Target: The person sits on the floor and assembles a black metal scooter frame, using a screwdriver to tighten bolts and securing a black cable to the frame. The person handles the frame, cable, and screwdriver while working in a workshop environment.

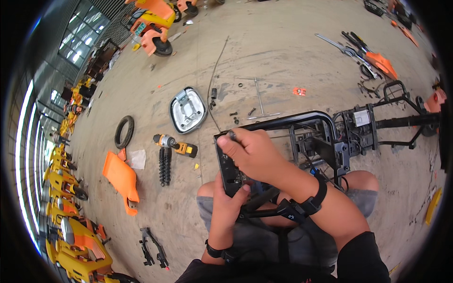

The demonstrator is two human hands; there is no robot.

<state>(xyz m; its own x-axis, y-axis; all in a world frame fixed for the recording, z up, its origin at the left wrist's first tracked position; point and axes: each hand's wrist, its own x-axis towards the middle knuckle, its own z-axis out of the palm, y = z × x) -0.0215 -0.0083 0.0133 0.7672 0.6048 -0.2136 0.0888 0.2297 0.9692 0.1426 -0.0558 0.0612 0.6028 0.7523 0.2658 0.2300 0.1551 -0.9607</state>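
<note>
Head view: a black, flat, rectangular metal plate [227, 166] is seen at the left end of a black tubular metal frame [283, 121], its long axis run from far to near with a slight lean rightward. Its far end is crossed by the right hand [252, 152], whose fingers are closed on a small dark rounded piece [231, 135]; whether the plate is also pressed by them cannot be told. Its near end is clamped between thumb and fingers of the left hand [226, 202]. Most of the plate is thus left exposed between the two hands, just left of the right fingers and on the far side of the left ones. Farther left, a yellow-and-black cordless drill [166, 141] is laid on the grey concrete floor [179, 226].
</note>
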